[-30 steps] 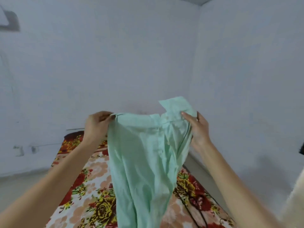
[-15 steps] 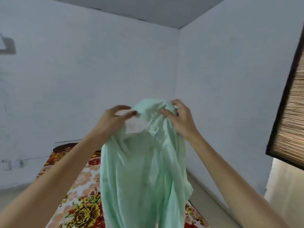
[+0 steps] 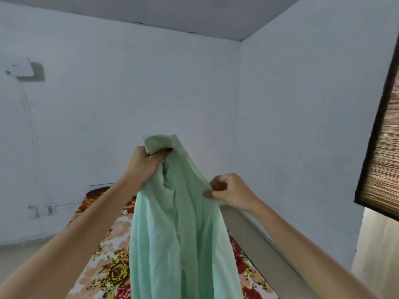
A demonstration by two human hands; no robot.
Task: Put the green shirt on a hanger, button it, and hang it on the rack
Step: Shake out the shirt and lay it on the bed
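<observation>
Above the floral bed (image 3: 103, 262), the green shirt (image 3: 179, 234) hangs lengthwise — its bunched collar end gripped in the curled left hand (image 3: 143, 164); lower and just right, the right hand (image 3: 228, 192) pinches its edge — no hanger in sight.

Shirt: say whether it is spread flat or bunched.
Bunched, hanging. The left hand grips the shirt by its gathered top, the right hand pinches a side edge, and the cloth drops in long folds above the bed.
</observation>
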